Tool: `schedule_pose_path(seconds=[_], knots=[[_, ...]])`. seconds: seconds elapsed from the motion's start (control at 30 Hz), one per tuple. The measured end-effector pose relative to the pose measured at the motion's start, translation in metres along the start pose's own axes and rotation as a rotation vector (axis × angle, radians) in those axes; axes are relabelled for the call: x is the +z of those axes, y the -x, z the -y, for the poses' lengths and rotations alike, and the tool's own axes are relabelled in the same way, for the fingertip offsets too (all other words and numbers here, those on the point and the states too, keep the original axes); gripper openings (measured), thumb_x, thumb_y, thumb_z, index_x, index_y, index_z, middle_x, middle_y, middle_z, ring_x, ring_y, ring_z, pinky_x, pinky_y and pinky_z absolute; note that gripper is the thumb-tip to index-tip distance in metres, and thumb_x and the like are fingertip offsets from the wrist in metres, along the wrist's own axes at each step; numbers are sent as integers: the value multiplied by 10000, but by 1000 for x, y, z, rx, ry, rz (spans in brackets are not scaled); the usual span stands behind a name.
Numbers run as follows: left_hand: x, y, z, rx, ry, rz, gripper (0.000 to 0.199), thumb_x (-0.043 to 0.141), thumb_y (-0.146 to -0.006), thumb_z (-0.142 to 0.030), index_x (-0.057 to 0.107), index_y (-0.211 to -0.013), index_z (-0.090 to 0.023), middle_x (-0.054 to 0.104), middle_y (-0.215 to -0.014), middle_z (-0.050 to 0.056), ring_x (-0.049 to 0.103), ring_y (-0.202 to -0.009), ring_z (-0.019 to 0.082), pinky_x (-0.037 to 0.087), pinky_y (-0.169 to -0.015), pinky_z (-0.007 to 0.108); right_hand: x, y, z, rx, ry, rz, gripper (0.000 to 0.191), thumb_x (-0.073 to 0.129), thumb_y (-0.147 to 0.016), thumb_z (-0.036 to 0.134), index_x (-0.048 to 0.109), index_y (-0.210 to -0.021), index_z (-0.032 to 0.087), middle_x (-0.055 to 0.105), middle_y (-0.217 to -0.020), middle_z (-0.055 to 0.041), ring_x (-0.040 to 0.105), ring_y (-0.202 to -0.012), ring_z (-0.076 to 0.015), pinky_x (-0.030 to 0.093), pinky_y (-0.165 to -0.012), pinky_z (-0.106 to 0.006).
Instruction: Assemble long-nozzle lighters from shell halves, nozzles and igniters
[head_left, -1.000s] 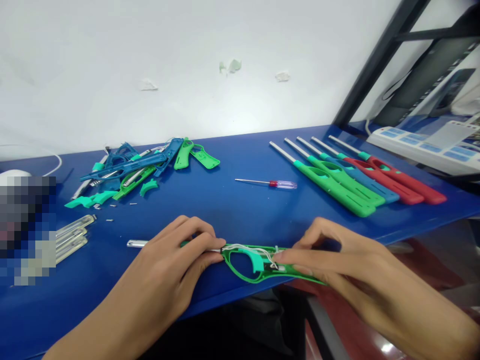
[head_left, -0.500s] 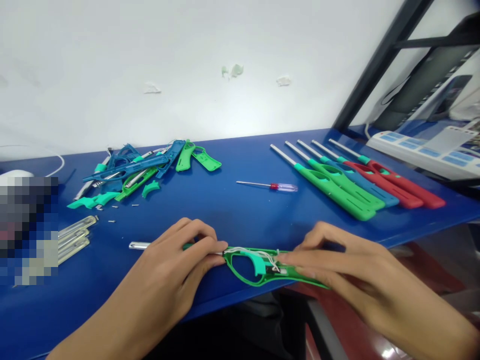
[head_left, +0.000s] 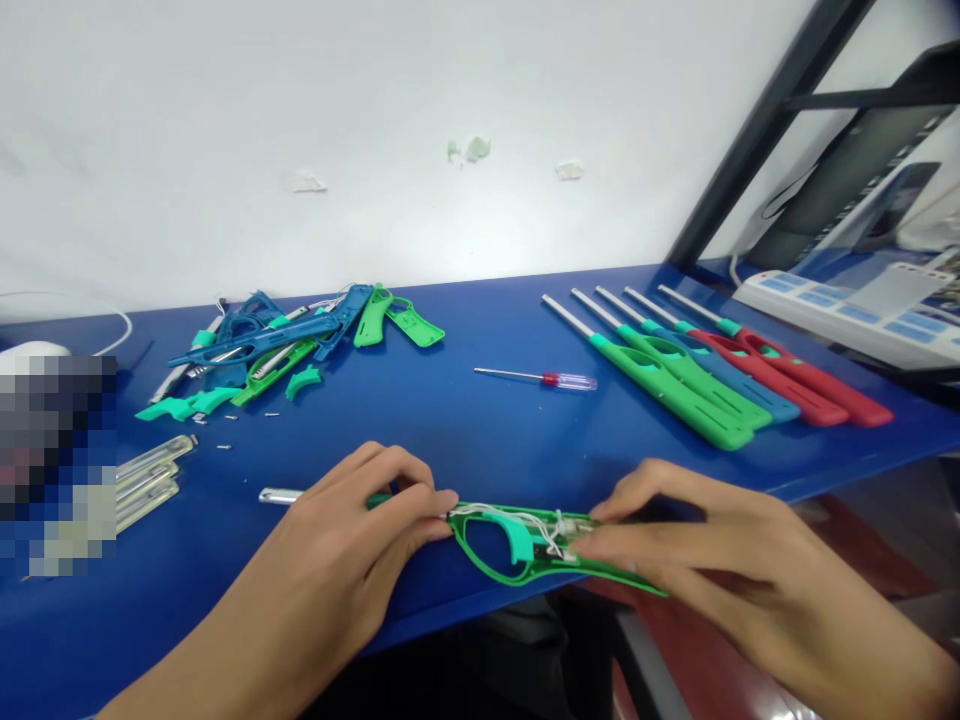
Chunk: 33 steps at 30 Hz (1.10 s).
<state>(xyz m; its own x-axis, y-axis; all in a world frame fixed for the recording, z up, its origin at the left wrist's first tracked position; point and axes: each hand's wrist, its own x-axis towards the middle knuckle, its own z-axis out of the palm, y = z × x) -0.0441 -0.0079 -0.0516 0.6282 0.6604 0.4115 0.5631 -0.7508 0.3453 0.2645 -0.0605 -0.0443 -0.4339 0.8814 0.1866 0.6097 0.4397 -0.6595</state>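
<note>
An opened green gas lighter (head_left: 495, 580) lies along the desk's front edge, its inside facing up. White wires, a turquoise trigger (head_left: 521, 543) and part of a clear fuel tank (head_left: 576, 526) show in the shell. My left hand (head_left: 375, 540) is closed around the lighter's neck, with the metal tube (head_left: 280, 496) sticking out to its left. At the handle, my right hand (head_left: 675, 535) has its fingertips and thumb on the tank and shell, covering the handle's far end.
A screwdriver (head_left: 536, 378) lies mid-desk. Several assembled lighters (head_left: 675, 385) stand in a row at right, beside a power strip (head_left: 847, 310). Loose blue and green shells (head_left: 262, 340), small screws (head_left: 271, 414) and clear tanks (head_left: 150, 470) are at left.
My right hand has shifted slightly right and its fingers have spread a little, uncovering more of the clear tank. My left hand keeps its hold on the neck.
</note>
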Motion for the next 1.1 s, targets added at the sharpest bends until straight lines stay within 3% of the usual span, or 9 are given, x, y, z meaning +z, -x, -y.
schedule_pose_path(seconds=[0.17,0.3,0.4,0.7,0.9,1.1], knots=[[0,-1,1,25,-20,-7,172,531,-1055,-146,678,-1075,-233,643,-1049,36,586,-919,177,479,-790,289,-1,-1,6,47,5,50,266,545,-1063,275,720,-1192,428,646,-1107,17,680,-964,-110,565,-811,-194],[0,1,2,38,-34,-4,168,526,-1056,-139,666,-1085,-228,629,-1054,37,571,-914,177,468,-796,297,3,1,8,14,40,-34,189,579,-1044,289,695,-1151,395,654,-1149,19,679,-1023,-126,558,-884,-217],[1,1,1,33,-41,5,169,529,-1055,-134,658,-1102,-233,619,-1065,35,566,-914,173,462,-778,287,8,1,11,-9,87,-97,183,588,-1036,291,696,-1148,389,656,-1166,9,676,-1037,-145,567,-877,-247],[0,-1,0,39,-25,-4,190,510,-1055,-123,666,-1096,-223,630,-1045,36,581,-902,166,473,-763,269,15,-2,13,-39,142,-84,228,603,-1007,260,711,-1163,387,675,-1195,0,677,-1069,-181,580,-900,-329],[0,1,1,40,-31,1,194,515,-1055,-128,669,-1119,-228,626,-1060,42,576,-919,175,466,-763,279,10,-11,13,-130,83,-101,292,630,-964,180,763,-1161,350,721,-1091,-16,709,-952,-155,600,-779,-262],[1,1,2,43,-27,-1,212,513,-1052,-110,665,-1136,-232,627,-1062,38,572,-927,174,471,-779,284,5,-13,4,-108,-35,-19,343,628,-996,209,756,-1253,396,730,-1090,-15,735,-928,-133,611,-781,-229]])
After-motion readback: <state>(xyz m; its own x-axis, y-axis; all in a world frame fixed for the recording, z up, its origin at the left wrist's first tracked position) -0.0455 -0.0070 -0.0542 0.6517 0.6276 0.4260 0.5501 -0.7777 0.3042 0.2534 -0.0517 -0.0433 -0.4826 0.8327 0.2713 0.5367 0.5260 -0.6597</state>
